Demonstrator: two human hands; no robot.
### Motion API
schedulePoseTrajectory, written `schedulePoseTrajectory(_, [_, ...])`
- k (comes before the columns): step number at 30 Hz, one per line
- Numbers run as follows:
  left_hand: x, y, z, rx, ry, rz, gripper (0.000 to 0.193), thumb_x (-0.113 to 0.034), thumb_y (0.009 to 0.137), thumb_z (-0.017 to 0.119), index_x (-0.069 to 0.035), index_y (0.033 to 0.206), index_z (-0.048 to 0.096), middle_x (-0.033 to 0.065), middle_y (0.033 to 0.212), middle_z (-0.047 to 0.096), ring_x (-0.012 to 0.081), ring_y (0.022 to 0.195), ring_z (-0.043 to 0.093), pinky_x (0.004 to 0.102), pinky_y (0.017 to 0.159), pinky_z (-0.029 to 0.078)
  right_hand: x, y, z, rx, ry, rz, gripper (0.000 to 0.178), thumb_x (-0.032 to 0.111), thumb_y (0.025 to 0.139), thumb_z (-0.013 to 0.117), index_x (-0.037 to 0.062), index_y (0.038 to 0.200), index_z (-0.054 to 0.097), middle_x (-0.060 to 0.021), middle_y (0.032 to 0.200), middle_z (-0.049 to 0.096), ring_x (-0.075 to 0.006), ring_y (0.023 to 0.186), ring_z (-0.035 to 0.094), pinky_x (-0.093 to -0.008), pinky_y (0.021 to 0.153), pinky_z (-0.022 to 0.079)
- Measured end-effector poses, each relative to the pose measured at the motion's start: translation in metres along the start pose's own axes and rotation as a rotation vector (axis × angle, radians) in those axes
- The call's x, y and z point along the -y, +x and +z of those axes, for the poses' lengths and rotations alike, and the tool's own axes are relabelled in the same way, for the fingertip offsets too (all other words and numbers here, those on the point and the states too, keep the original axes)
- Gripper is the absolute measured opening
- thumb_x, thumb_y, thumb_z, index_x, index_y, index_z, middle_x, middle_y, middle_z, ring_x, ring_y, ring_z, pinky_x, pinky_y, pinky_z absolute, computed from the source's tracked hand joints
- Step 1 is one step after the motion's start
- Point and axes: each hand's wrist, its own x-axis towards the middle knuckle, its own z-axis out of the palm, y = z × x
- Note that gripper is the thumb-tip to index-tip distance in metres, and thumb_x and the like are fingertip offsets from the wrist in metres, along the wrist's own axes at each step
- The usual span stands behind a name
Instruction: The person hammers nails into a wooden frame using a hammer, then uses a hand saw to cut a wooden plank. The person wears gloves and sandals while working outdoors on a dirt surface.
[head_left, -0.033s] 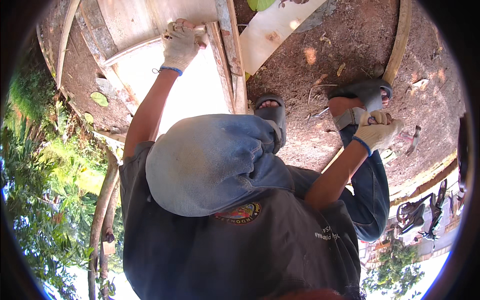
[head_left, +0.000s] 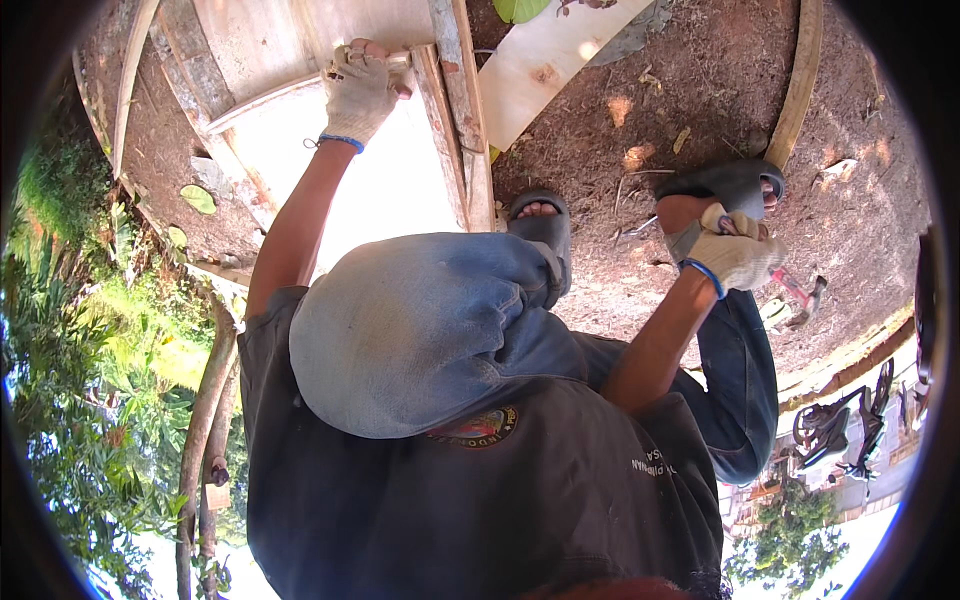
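right hand point(head_left: 742, 252) is wrapped round a hammer point(head_left: 796, 290) out at 3 o'clock. looks head-heavy and stiff from here, so i'd hold it low, away from the head; might twist if gripped loosely. up at 11 o'clock the left hand point(head_left: 358, 98) is curled over a thin wooden strip point(head_left: 266, 103), probably light, bit bendy, could split. pinch it near mid-length.

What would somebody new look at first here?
Probably the big faded-blue knee in the middle, with the dazzling white panel just beyond it at upper left. Next come two pale-gloved hands: the left hand on a wood strip up there, and the right hand gripping a red-handled hammer at the right.
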Motion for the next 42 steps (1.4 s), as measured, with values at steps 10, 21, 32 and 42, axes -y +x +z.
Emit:
schedulePoseTrajectory(10, [0.015,-0.005,0.011,0.008,-0.094,0.033,0.087,-0.055,0.081,0.080,0.004,0.136,0.050,0.0193,0.139,0.048,0.0441,0.133,0.041,0.0613,0.103,0.044,0.002,-0.063,0.078,0.089,-0.864,0.298,0.021,0.018,0.093,0.067,0.0132,0.089,0.047,0.0050,0.065,0.041,-0.0041,0.045,0.033,-0.0249,0.034,0.023])
schedulePoseTrajectory(21, [0.008,0.002,0.003,0.053,-0.013,0.020,0.085,-0.058,0.084,0.076,0.005,0.135,0.051,0.0191,0.139,0.050,0.0449,0.139,0.040,0.0609,0.105,0.046,-0.102,-0.118,0.067,0.365,-0.791,0.760,0.016,0.008,0.092,0.067,0.0096,0.098,0.053,0.0012,0.069,0.051,-0.0044,0.045,0.042,-0.0238,0.038,0.031])
schedulePoseTrajectory(32, [0.007,0.000,0.015,0.060,0.006,0.019,0.092,-0.059,0.085,0.075,0.008,0.140,0.045,0.0250,0.150,0.043,0.0481,0.145,0.035,0.0601,0.113,0.043,-0.081,-0.118,0.086,-0.262,-0.498,0.166,0.019,0.020,0.097,0.057,0.0155,0.082,0.047,0.0041,0.064,0.041,-0.0066,0.045,0.035,-0.0245,0.042,0.031])
schedulePoseTrajectory(42, [0.008,-0.005,-0.002,0.074,0.125,0.024,0.080,-0.054,0.089,0.073,0.006,0.137,0.051,0.0281,0.142,0.051,0.0443,0.138,0.044,0.0600,0.103,0.048,0.071,-0.002,0.036,-0.017,-0.230,0.264,0.041,0.037,0.097,0.066,0.0191,0.072,0.039,0.0092,0.056,0.022,-0.0018,0.046,0.025,-0.0198,0.037,0.020])
